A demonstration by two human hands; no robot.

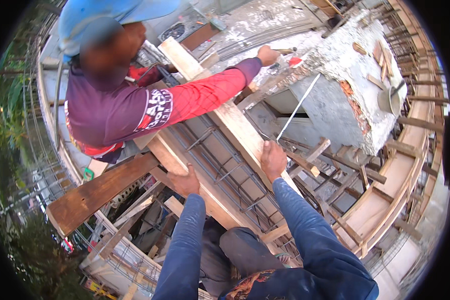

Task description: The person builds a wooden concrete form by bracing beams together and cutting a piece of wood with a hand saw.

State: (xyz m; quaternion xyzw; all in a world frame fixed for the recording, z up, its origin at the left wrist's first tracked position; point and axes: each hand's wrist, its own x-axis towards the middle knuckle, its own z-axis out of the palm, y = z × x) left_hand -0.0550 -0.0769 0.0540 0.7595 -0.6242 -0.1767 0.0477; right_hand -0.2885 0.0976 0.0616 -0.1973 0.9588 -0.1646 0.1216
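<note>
My left hand (pixel 184 181) grips the edge of the left wooden formwork board (pixel 220 214) of a long, narrow form. My right hand (pixel 273 160) is closed over the right board (pixel 237 125), which runs up toward the top. Between the boards lies a cage of steel rebar (pixel 223 176) with stirrups. A co-worker (pixel 102 112) in a blue cap and red-purple long sleeves leans over the form at the upper left. Their hand (pixel 267 55) holds a tool with a wooden handle, perhaps a hammer, beyond the right board.
A dark plank (pixel 97 195) juts out at the left. A rough concrete block (pixel 345 115) with exposed brick stands at the upper right, with a pail (pixel 387 100) on it. Curved timber formwork (pixel 395 180) runs down the right side. Crossed timbers and rebar surround the form; trees (pixel 15 125) show at far left.
</note>
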